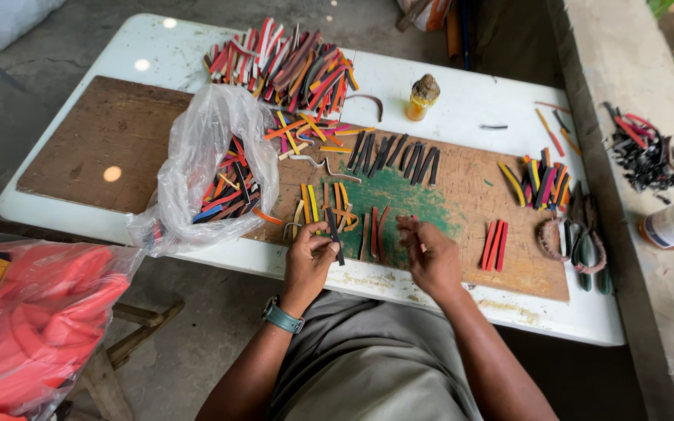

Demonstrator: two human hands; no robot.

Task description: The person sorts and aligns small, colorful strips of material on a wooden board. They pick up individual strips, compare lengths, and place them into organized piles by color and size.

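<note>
The left hand [308,259] pinches a dark strip [335,231] between thumb and fingers, holding it over the near edge of the brown board [118,140] that lies on the white table [462,97]. The right hand [428,253] hovers just beside it, fingers loosely curled and holding nothing that can be made out. Between and beyond the hands, short coloured strips [329,204] lie on a green-stained patch of the board. A row of black strips [395,154] sits farther back. A clear plastic bag [204,156] of strips rests toward the left edge, a large heap [290,66] at the far edge, and pliers [583,242] near the right corner.
</note>
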